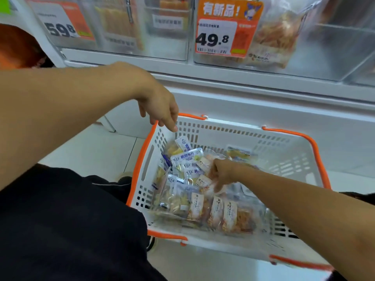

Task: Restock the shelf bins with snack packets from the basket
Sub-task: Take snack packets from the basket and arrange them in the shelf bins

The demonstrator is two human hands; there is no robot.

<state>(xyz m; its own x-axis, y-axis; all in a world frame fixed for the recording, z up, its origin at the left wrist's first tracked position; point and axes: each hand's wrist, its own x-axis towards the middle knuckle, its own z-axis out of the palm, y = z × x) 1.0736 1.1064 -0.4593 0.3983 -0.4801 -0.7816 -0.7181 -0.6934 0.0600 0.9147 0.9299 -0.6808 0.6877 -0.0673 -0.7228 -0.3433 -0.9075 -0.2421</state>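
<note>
A white basket (288,159) with orange handles stands on the floor under the shelf. Several snack packets lie in it: blue-and-white ones (185,159) at the left, orange-filled ones (230,216) toward the front. My right hand (222,171) is down inside the basket, fingers curled round clear orange-filled packets (205,180) in the middle of the pile. My left hand (162,110) hangs above the basket's far left corner, fingers pointing down and relaxed, holding nothing. Clear shelf bins (284,37) with packets stand above.
Price tags reading 59.8 (60,29) and 49.8 (213,39) hang on the bin fronts. My dark-clothed knee (71,220) is at the lower left beside the basket. Pale floor tiles (91,151) lie left of the basket. An orange shape (16,45) shows at the far left.
</note>
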